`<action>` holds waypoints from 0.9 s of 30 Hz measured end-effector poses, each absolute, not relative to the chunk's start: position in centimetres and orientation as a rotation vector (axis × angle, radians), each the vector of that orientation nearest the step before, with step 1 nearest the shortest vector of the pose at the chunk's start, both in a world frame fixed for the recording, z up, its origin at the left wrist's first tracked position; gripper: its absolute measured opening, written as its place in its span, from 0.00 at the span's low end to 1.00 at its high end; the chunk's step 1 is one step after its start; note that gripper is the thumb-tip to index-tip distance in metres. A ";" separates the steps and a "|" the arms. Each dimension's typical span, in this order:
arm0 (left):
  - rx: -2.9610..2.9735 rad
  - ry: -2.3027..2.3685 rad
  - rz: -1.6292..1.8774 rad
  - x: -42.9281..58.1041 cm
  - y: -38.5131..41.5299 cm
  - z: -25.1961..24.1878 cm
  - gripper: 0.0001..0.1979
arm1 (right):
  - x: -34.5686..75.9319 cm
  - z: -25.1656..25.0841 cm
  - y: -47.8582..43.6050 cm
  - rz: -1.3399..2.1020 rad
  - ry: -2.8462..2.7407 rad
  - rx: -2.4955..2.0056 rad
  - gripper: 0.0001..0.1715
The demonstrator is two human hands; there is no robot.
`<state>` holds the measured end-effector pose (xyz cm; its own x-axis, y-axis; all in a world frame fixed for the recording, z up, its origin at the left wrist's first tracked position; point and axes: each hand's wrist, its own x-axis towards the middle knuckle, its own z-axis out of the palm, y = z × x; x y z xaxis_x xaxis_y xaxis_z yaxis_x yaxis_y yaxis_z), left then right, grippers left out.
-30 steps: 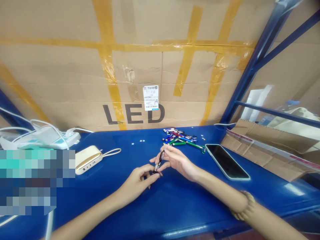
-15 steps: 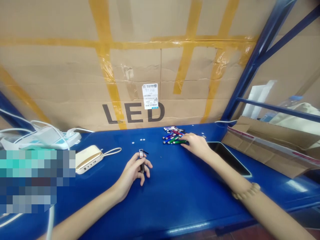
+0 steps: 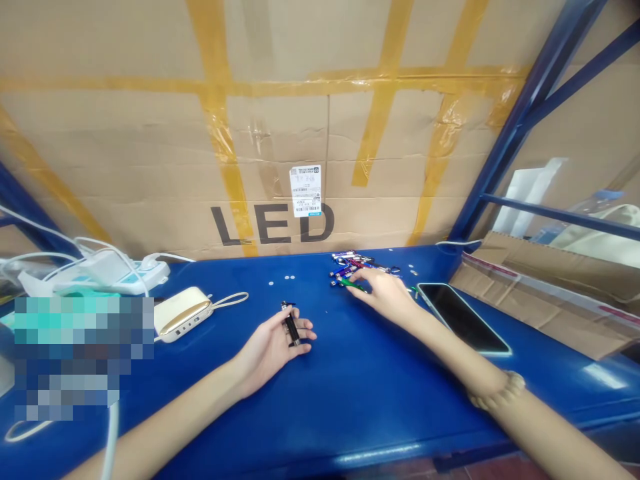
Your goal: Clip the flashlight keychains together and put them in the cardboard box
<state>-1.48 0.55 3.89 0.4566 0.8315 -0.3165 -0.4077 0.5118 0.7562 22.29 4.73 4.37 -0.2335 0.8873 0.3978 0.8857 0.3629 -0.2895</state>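
Head view: flashlight (image 3: 291,325) on left fingers (image 3: 306,336)

Place: stockroom or warehouse | Signs: blue steel shelving rack (image 3: 520,127), taped cardboard carton (image 3: 285,140), blue workbench (image 3: 360,400)

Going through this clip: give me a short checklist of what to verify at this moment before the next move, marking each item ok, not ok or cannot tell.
1. The left hand holds the black keychain light in its fingers: ok.
2. The right hand is at the pile of coloured keychain lights: ok.
3. The right hand has a firm grip on the green light: cannot tell.
4. The small silver discs lie apart from both hands: ok.
5. The power bank is apart from the left hand: ok.
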 end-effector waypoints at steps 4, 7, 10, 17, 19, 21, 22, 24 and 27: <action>0.720 0.722 0.814 -1.4 0.3 3.4 0.15 | 19.6 4.3 3.1 0.326 -2.030 -1.362 0.14; 0.732 0.690 0.795 -1.2 0.1 3.3 0.20 | 17.7 4.4 1.8 0.441 -2.049 -1.269 0.16; 0.724 0.669 0.796 -1.0 0.1 3.4 0.19 | 16.5 4.1 0.9 0.464 -2.145 -1.194 0.15; 0.761 0.736 0.757 -1.0 0.2 3.6 0.13 | 15.9 3.2 0.6 0.533 -2.190 -1.007 0.19; 0.791 0.720 0.744 -1.0 0.1 3.8 0.15 | 15.8 3.2 0.5 0.549 -2.163 -0.999 0.21; 0.822 0.691 0.737 -1.0 -0.2 3.9 0.17 | 15.6 3.2 0.4 0.593 -2.114 -1.011 0.23; 0.837 0.679 0.738 -0.9 -0.3 4.0 0.18 | 15.5 3.3 0.3 0.639 -2.089 -1.004 0.25; 0.863 0.670 0.752 -0.8 -0.6 4.0 0.20 | 15.3 3.3 0.2 0.754 -2.056 -0.961 0.29; 0.900 0.690 0.782 -0.6 -0.8 3.9 0.23 | 15.0 3.4 0.1 0.865 -2.046 -0.896 0.31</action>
<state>-0.64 -0.84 3.91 0.5367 0.8217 -0.1919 -0.2929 0.3947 0.8709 15.04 0.07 3.38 -0.4916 0.7992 0.3459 0.3086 0.5313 -0.7890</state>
